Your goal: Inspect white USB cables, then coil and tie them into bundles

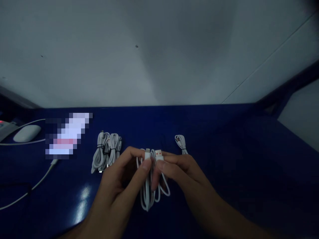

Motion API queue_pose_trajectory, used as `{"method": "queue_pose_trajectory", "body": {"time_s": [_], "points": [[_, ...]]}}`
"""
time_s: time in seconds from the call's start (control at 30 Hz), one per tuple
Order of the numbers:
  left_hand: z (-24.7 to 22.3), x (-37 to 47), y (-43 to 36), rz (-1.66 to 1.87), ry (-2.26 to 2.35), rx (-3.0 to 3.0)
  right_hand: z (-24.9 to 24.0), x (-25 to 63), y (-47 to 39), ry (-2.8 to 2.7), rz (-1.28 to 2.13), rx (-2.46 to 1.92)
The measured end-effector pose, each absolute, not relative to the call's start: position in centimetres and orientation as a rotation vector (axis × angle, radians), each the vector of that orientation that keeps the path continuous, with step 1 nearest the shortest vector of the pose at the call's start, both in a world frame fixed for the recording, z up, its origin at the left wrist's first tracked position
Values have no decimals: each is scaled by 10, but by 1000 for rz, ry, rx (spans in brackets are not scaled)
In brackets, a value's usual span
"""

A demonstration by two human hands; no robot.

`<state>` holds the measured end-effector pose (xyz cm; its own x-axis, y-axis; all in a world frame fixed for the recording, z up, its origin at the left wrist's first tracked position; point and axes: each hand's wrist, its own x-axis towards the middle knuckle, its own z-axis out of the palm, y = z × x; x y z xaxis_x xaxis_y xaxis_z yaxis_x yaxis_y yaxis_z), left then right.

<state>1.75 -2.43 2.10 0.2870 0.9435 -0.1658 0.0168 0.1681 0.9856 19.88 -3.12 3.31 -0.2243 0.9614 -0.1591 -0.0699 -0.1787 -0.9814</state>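
A white USB cable (147, 199), gathered in loose loops, is held between both hands over the blue table. My left hand (124, 179) pinches one end, its plug pointing up between thumb and index finger. My right hand (183, 171) grips the other end, a USB-A plug with an orange-red inside, thumb laid on its housing. Both plugs stand side by side, a little apart. Loops of the cable hang below the fingers. Some of the right fingers are hidden behind the cable.
Several tied white cable bundles (101, 152) lie left of my hands. One more bundle (181, 143) lies beyond my right hand. Farther left are a blurred-out phone (71, 132) with a plugged-in cord and a white mouse (27, 133). A pale wall (112, 73) rises behind the table (224, 149).
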Motion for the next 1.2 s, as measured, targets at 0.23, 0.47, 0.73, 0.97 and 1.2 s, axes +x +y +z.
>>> {"method": "queue_pose_trajectory", "body": {"time_s": [0.23,0.47,0.73,0.97,1.2], "points": [[19,16,-26,876,1056,1245,32,197,-33,-1249,1496,-1189],[18,19,-23,920,1047,1247,31,199,-33,-1250,1492,-1188],[21,20,-24,948,1099,1275,28,199,-37,-1148,1523,-1127],[21,19,-23,1049,1107,1171,27,200,-37,-1118,1576,-1181],[28,22,-27,1027,1105,1028,27,201,-36,-1120,1617,-1128]]}}
